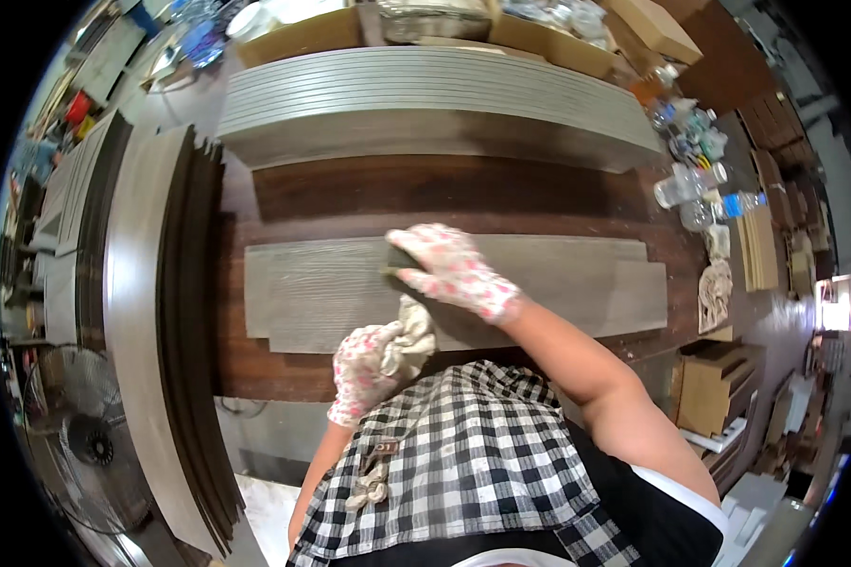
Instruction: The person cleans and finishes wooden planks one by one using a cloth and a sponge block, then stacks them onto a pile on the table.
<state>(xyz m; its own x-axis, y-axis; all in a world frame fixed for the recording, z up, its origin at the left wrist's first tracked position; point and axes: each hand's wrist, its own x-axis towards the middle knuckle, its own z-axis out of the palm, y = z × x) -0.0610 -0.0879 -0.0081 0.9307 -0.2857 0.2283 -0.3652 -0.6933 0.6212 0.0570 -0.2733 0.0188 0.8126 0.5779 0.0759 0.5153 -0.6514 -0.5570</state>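
Two grey wood-grain planks (577, 283) lie side by side on the dark brown table, their ends offset from each other. My right hand (454, 269), in a white glove with pink print, is over their middle. Its thumb and fingers are apart, with a small greenish spot at the thumb tip that I cannot make out. Close to my body, at the planks' near edge, my left hand (364, 369) wears a matching glove. It is closed on a crumpled off-white rag (411, 340).
Beyond the planks stands a long stack of grey planks (425, 85). More planks (142, 265) are stacked at the left, near a standing fan (90, 439). Plastic bottles (690, 184) and a crumpled cloth (716, 293) line the right side. Cardboard boxes (303, 38) sit at the back.
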